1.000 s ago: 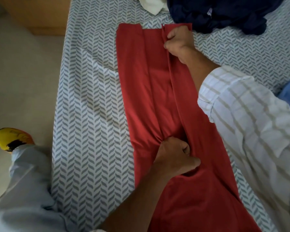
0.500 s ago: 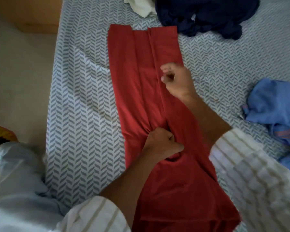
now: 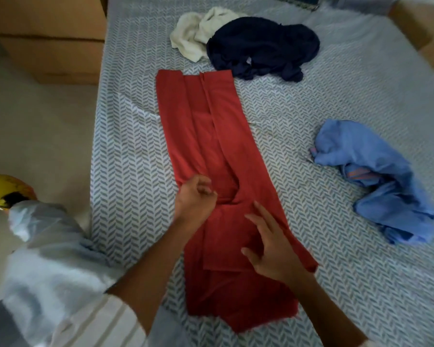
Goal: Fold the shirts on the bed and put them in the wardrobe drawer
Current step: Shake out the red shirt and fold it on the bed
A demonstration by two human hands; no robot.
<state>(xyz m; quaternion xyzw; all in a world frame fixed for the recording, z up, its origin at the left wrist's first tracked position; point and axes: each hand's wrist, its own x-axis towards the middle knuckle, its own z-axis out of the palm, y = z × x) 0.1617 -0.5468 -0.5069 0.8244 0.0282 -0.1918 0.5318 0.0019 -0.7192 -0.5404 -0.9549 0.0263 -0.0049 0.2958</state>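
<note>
Crumpled navy shirt (image 3: 263,46), cream shirt (image 3: 196,33) and blue shirt (image 3: 376,176) lay around the red shirt (image 3: 211,136), folded into a long strip on the bed (image 3: 125,146). Left hand (image 3: 194,199) loosely curled, holding nothing; right hand (image 3: 273,246) hovered spread.

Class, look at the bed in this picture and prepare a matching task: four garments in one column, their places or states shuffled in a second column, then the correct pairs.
Column one:
1. red shirt
2. navy garment
3. cream garment
4. blue garment

Column two:
A. crumpled near the right side of the bed
B. laid out as a long folded strip
C. bunched at the far end, left of the dark heap
D. dark heap just beyond the strip's far end

Pairs: 1-B, 2-D, 3-C, 4-A
</note>
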